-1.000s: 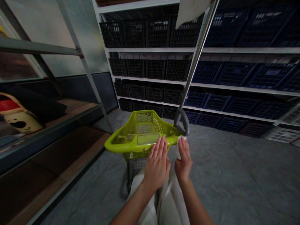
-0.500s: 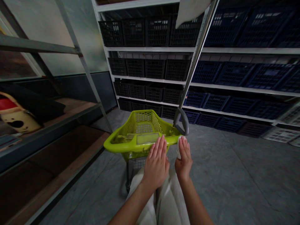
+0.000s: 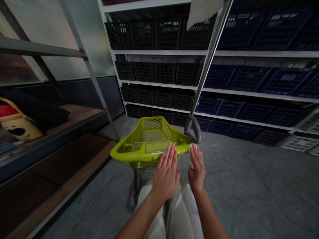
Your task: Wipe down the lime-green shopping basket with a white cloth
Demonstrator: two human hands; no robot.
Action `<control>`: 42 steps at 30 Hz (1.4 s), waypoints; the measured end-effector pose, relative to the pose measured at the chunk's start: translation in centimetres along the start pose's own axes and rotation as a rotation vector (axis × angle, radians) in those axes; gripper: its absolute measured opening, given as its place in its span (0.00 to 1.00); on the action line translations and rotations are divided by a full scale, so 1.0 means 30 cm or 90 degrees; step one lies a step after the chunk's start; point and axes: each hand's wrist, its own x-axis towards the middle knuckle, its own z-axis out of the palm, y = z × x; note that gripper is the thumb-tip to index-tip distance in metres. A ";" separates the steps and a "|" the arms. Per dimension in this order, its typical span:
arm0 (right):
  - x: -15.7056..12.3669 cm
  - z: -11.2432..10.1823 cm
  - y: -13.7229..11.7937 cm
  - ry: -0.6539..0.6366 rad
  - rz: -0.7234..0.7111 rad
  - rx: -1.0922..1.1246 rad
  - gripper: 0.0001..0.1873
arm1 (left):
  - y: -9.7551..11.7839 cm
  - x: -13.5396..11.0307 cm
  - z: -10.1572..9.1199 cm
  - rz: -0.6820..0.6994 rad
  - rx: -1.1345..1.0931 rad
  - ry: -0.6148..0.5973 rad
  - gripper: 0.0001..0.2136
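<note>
A small lime-green shopping cart [image 3: 132,156] stands before my knees, its plastic basket perforated with holes. On its handlebar my left hand [image 3: 166,176] lies with straight fingers side by side, just right of the clear panel [image 3: 157,147]. At the handlebar's right end, my right hand [image 3: 196,167] presses a white cloth [image 3: 191,161] against the green plastic. Most of the cloth is hidden under the fingers. Just beyond that hand a grey loop-shaped holder [image 3: 196,129] rises from the cart, with a metal pole [image 3: 211,59] going up from it.
Ahead, white shelving [image 3: 159,52] holds rows of black crates [image 3: 164,73] and blue crates [image 3: 249,79]. To the left is a metal-framed rack [image 3: 97,89] with wooden boards, bearing a yellow-and-red bag [image 3: 22,127] and dark fabric [image 3: 50,114]. Grey floor [image 3: 236,186] surrounds the cart.
My right hand has shifted very slightly to the right with the white cloth at the handlebar's end. My left hand and the cart stay in place.
</note>
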 end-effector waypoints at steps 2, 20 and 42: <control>0.006 0.019 -0.034 0.000 -0.003 0.010 0.50 | 0.000 0.000 0.002 -0.003 -0.002 0.001 0.31; 0.003 0.041 -0.051 0.002 -0.038 0.031 0.45 | -0.005 -0.001 0.005 0.007 0.010 0.015 0.32; -0.020 0.045 -0.085 -0.079 -0.111 0.053 0.38 | 0.004 0.002 0.008 0.012 0.019 0.035 0.33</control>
